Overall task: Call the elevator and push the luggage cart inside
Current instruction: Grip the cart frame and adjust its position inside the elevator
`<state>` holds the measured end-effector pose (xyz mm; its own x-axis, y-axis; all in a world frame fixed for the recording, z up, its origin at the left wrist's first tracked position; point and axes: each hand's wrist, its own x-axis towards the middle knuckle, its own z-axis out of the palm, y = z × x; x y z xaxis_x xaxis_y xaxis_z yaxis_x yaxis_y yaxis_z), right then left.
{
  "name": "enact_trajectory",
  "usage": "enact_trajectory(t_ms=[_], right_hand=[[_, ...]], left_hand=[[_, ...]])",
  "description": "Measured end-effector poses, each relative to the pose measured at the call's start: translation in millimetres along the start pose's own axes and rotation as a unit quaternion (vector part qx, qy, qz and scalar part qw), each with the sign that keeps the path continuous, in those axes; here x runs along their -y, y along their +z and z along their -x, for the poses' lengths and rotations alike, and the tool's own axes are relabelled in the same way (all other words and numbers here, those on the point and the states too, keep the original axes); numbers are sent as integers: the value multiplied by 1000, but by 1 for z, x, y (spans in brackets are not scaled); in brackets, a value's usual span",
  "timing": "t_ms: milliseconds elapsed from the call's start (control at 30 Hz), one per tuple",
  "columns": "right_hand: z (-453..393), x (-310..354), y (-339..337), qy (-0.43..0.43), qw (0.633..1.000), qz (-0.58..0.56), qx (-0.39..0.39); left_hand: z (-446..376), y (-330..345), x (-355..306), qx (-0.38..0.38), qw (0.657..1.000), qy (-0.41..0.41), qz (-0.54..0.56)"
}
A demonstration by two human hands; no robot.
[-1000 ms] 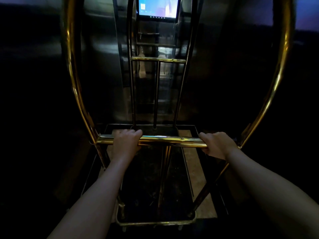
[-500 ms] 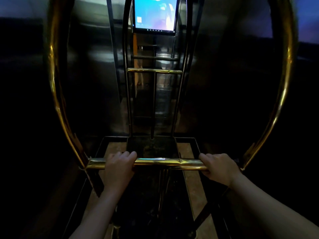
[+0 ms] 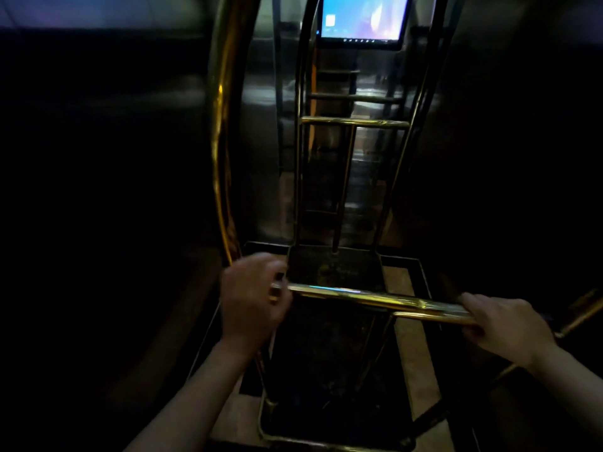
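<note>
The brass luggage cart fills the view inside the dim elevator. Its handle bar runs across in front of me, slanting down to the right. My left hand, blurred by motion, is curled over the bar's left end beside the tall curved brass post. At the bar's right end, my right hand grips from above. The cart's dark platform lies below the bar. Its far upright frame stands close to the elevator's back wall.
A lit screen hangs on the steel back wall. The floor is tan stone with a dark border. Both sides of the car are nearly black, so the side walls cannot be made out.
The view has swung so the cart sits further right. My left hand slid out to the bar's left end and is blurred. The bar now slants instead of lying level.
</note>
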<state>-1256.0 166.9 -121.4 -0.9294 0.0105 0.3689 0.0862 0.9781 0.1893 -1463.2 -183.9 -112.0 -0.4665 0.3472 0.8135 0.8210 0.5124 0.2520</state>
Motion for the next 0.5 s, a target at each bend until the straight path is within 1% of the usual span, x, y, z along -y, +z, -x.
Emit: enact_trajectory(t_ms=[33, 67, 100, 133, 167, 200, 233, 267, 333, 400, 500], right_hand=[[1, -1, 0, -1, 1000, 0, 0], [0, -1, 1, -3, 1000, 3, -2], [0, 0, 1, -4, 1000, 7, -5], [0, 0, 1, -3, 1000, 10, -4], [-1, 0, 0, -1, 1000, 9, -1], [-1, 0, -1, 3, 1000, 9, 0], [0, 1, -1, 7, 1000, 10, -2], [1, 0, 0, 12, 1000, 11, -5], [1, 2, 0, 23, 1000, 7, -11], [2, 5, 1, 36, 999, 11, -28], [4, 10, 3, 69, 996, 17, -50]], left_hand=[[-2, -11, 11, -78, 996, -49, -18], [-6, -21, 21, -126, 986, -106, -12], [-11, -26, 33, -135, 976, -168, 17], [-17, -27, 41, -108, 965, -229, 65], [-23, -23, 45, -58, 953, -272, 122], [-27, -18, 45, -8, 940, -296, 171], [-30, -13, 43, 22, 928, -306, 212], [-32, -7, 40, 20, 917, -314, 246], [-32, 1, 38, -31, 901, -331, 279], [-33, 6, 38, -69, 898, -338, 274], [-34, 8, 36, -90, 904, -331, 256]])
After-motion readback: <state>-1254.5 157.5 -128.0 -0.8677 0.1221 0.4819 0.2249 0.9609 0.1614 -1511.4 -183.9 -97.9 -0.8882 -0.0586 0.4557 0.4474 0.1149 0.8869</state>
